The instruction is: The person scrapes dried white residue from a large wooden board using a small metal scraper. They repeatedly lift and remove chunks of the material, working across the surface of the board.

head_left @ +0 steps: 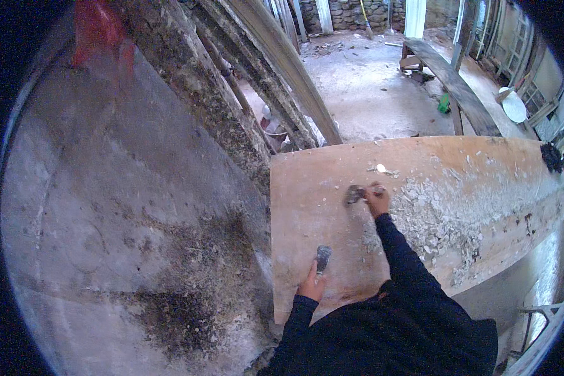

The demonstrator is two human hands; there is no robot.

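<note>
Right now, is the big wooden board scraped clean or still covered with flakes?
Partly covered: the big wooden board is bare at its left, while white flakes lie across its middle and right.

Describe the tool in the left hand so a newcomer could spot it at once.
Start at the big tan wooden board strewn with pale flakes. Near its lower left edge, the left hand holds a scraper, its flat grey blade pointing up the board. Unlike the tool in the right hand, it sits on bare wood.

A wide plywood bench (307, 188) carries scattered pale flakes of scraped debris (438, 219), thickest toward its right half.
</note>
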